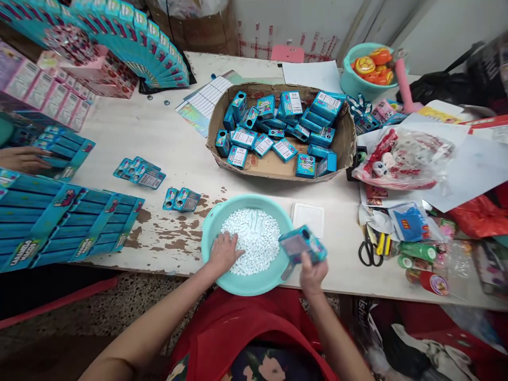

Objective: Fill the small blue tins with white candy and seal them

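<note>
The small blue printed cardboard box (299, 244) is up in the right hand (313, 272), just over the right edge of the round pale-teal plastic bowl (209, 238). That grip is closed on the box's near, lower end, with the thumb up against it. Can't tell if anything's inside, and the box is a bit blurry.

My guess on handling: light, fairly stiff along the edges, but the flat panels would dent if you squeeze hard. The print looks kinda glossy, so it could be a little slick. I'd pinch it by the narrow sides near one end and stay off the middle of the big faces.

The left hand (225, 253) is palm down inside the bowl, fingers loosely spread on the heap of small white candy-like pellets (252, 243), not clamped on anything I can see. Those pellets look hard, smooth and rolly, so cupped fingers would probably beat pinching.

Other containers: behind the bowl on the chipped white-painted desk (186, 159) there's a long, low brown cardboard tray (270, 168) with a jumble of similar blue boxes (291, 103), some upright, some on their sides. Further back on the right, a teal plastic bucket (359, 84) holds orange and yellow plastic toys (369, 66). A flat white rectangular lid or case (308, 216) lies just beside the bowl, contents unknown.
</note>
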Tool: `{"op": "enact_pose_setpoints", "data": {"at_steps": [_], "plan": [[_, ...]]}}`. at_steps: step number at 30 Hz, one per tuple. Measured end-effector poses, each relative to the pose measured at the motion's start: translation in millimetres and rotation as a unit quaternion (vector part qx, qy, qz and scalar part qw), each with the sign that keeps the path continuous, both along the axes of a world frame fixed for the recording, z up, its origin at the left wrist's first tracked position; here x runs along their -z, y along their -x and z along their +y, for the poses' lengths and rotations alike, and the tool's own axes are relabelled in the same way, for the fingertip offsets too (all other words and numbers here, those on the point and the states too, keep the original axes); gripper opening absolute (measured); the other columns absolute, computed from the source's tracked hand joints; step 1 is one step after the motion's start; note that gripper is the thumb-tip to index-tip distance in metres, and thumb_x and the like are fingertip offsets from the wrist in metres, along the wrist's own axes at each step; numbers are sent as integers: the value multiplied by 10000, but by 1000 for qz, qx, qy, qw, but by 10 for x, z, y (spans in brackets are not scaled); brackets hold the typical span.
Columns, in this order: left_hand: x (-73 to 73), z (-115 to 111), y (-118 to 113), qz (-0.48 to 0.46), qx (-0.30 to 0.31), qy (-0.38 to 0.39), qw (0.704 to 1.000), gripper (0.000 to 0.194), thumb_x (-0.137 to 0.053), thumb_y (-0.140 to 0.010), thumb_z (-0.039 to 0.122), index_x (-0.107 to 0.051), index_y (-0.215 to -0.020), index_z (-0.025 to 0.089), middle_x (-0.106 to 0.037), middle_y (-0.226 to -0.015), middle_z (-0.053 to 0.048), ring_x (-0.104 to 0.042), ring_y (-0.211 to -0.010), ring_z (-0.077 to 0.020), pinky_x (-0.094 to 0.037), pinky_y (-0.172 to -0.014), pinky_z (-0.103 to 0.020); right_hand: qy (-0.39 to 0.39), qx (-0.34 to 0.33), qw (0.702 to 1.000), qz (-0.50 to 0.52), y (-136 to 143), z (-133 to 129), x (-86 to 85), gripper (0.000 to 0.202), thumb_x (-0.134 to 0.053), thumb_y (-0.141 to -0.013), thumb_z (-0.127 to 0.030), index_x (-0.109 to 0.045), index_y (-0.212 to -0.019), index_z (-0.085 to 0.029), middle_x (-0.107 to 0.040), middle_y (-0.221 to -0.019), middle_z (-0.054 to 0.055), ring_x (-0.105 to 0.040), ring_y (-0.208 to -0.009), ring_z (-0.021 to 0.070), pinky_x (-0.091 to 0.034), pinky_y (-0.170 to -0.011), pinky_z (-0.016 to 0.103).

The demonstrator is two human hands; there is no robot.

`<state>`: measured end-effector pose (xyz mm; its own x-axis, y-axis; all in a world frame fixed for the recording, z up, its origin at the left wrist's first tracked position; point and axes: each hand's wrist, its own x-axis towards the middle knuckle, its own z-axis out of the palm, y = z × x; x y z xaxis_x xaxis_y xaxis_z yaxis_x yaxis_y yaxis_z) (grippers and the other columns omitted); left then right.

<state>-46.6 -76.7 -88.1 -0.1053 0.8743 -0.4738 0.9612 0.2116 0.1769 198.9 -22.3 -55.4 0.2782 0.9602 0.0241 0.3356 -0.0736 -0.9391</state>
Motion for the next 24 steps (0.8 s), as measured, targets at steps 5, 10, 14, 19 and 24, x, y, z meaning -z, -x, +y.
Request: {"op": "enact_pose_setpoints", "data": {"at_steps": [5, 10, 14, 19, 24], "plan": [[17, -48, -502, -50, -60, 125, 989, 814, -506, -709, 685, -403, -1353, 197, -373, -1387, -198, -370, -1228, -424, -379, -910, -492, 4, 4, 1000, 29, 314, -651, 493, 413, -611, -734, -435, -573, -1051, -172, -666, -874, 48, -638, -783, 231, -510, -726, 378], [83, 15, -949, -199, -127, 114, 965, 605, -523, -756, 530, -467, -1273, 219, -501, -1232, -151, -526, -1102, -332, -429, -862, -409, 16, 33, 999, 40, 367, -546, 447, 367, -602, -741, -438, -572, -996, -175, -645, -840, 42, -626, -771, 213, -494, -732, 339], [170, 120, -902, -379, -221, 71, 896, 389, -621, -700, 373, -614, -1042, 187, -624, -1015, -106, -586, -1020, -300, -455, -847, -380, 23, 65, 993, 96, 363, -471, 294, 346, -615, -742, -413, -560, -984, -172, -648, -862, 47, -624, -788, 201, -490, -749, 334], [120, 192, -485, -650, -365, 161, 647, 296, -724, -628, 313, -622, -858, 158, -645, -716, -42, -644, -673, -189, -498, -580, -264, 8, 112, 980, 163, 214, -382, 32, 304, -593, -777, -382, -534, -1004, -189, -644, -922, 41, -614, -830, 186, -487, -759, 328], [76, 425, -278, -687, -483, 193, 507, 315, -601, -736, 443, -584, -812, 138, -637, -644, -66, -599, -492, -159, -421, -372, -223, 45, 83, 984, 148, 151, -400, -234, 379, -703, -697, -387, -565, -978, -174, -645, -865, 25, -601, -754, 168, -498, -718, 313]]}}
